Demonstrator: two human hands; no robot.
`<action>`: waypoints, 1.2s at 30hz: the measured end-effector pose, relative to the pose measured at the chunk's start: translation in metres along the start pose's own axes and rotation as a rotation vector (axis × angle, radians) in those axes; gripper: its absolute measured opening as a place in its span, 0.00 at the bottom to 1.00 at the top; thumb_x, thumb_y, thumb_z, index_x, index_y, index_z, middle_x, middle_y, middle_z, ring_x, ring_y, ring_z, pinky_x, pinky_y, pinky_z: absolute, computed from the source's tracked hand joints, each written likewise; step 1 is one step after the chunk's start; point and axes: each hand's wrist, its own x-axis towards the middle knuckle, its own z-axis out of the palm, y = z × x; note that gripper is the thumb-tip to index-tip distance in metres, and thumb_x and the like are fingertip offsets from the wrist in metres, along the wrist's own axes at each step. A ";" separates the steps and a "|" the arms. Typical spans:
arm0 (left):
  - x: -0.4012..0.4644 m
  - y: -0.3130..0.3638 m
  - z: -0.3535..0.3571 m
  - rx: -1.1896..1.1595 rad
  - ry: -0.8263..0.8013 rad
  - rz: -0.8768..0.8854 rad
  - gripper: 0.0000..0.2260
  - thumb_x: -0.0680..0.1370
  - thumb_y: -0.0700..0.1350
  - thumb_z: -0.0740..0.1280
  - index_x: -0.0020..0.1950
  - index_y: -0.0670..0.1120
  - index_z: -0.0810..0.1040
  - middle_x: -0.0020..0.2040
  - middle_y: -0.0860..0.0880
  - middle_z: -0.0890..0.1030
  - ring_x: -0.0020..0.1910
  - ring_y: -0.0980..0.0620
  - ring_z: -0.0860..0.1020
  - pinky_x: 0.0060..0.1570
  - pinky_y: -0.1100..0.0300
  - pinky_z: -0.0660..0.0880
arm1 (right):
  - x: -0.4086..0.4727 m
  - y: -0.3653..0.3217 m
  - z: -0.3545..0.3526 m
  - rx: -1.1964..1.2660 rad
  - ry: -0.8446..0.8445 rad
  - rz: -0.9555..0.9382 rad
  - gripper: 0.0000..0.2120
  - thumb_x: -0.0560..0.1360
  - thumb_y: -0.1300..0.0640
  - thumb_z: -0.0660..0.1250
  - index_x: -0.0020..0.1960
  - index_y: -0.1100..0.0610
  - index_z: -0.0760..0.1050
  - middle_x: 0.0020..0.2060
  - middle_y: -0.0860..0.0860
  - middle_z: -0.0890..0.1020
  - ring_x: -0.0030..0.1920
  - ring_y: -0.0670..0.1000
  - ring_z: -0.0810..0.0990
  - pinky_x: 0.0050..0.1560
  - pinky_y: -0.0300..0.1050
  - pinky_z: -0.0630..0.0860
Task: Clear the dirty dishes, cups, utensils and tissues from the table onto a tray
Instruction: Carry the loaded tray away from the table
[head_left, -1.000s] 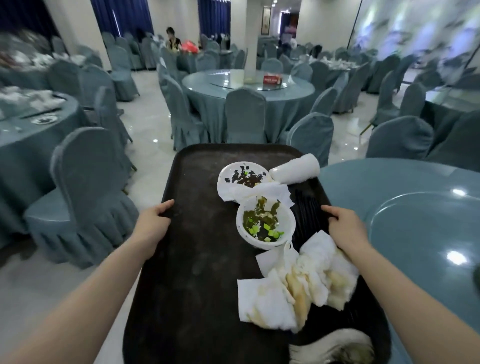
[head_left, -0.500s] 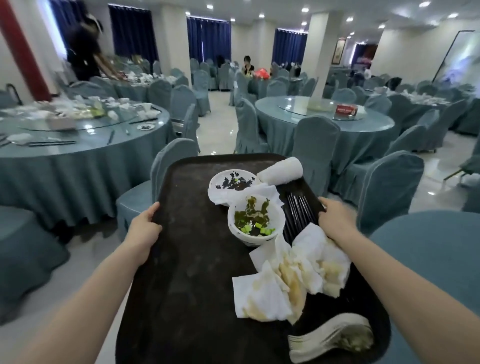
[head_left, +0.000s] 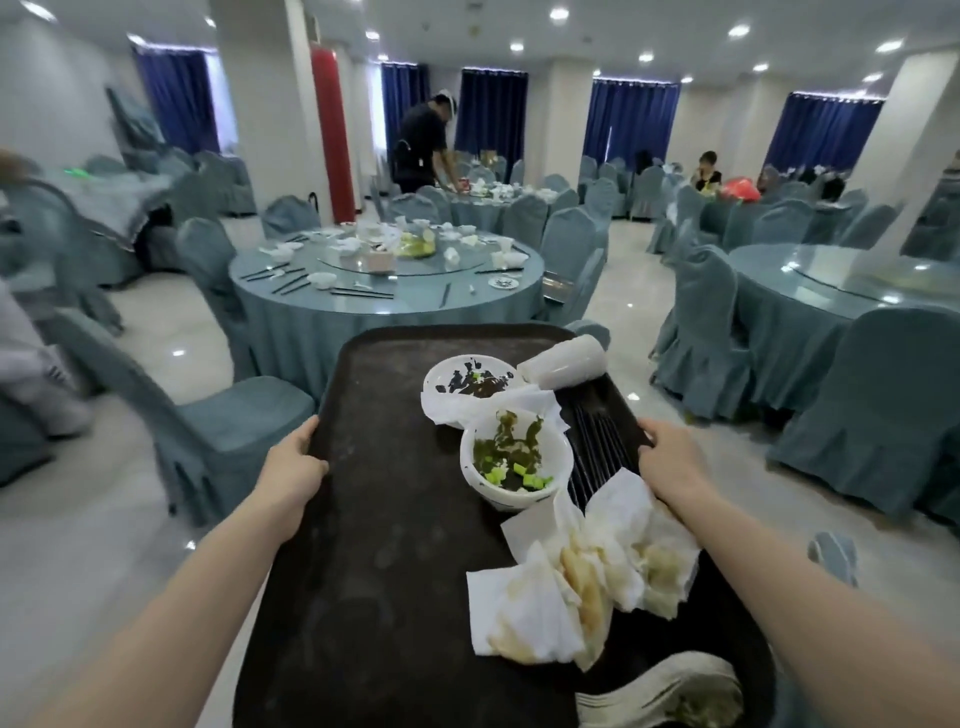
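I carry a large dark brown tray (head_left: 384, 519) in front of me. My left hand (head_left: 291, 470) grips its left rim and my right hand (head_left: 672, 462) grips its right rim. On the tray sit a white bowl (head_left: 517, 467) with green leftovers, a small white plate (head_left: 467, 382) with dark scraps, a white cup (head_left: 563, 362) lying on its side, black chopsticks (head_left: 597, 441), stained tissues (head_left: 582, 577) and a stack of white spoons (head_left: 670, 693) at the near right corner.
Straight ahead stands a round blue table (head_left: 387, 293) covered with dirty dishes, cups and chopsticks, ringed by covered chairs; one chair (head_left: 218, 415) is close on my left. Another round table (head_left: 841, 280) is at right. A person in black (head_left: 423, 148) works at a far table.
I have turned left with the tray. The dirty round table has swung from the far left to straight ahead. Both hands keep their grip on the rims.
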 end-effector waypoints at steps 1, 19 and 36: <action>0.008 -0.001 -0.013 -0.017 0.023 -0.001 0.33 0.74 0.24 0.57 0.75 0.50 0.65 0.65 0.52 0.74 0.48 0.54 0.76 0.34 0.69 0.72 | 0.009 -0.014 0.014 0.009 -0.010 -0.018 0.22 0.70 0.67 0.58 0.55 0.46 0.79 0.38 0.49 0.81 0.39 0.53 0.76 0.35 0.43 0.70; 0.106 -0.038 -0.144 -0.056 0.729 -0.191 0.30 0.75 0.29 0.60 0.73 0.53 0.68 0.57 0.50 0.76 0.37 0.61 0.73 0.23 0.71 0.68 | 0.188 -0.235 0.252 0.092 -0.436 -0.515 0.20 0.73 0.67 0.57 0.56 0.48 0.79 0.46 0.52 0.84 0.45 0.57 0.79 0.46 0.49 0.76; 0.154 -0.056 -0.337 -0.233 1.108 -0.264 0.30 0.78 0.28 0.57 0.75 0.51 0.64 0.63 0.45 0.76 0.38 0.53 0.77 0.25 0.63 0.73 | 0.169 -0.497 0.471 0.207 -0.701 -0.776 0.24 0.75 0.67 0.58 0.67 0.50 0.73 0.56 0.53 0.82 0.53 0.56 0.80 0.46 0.45 0.73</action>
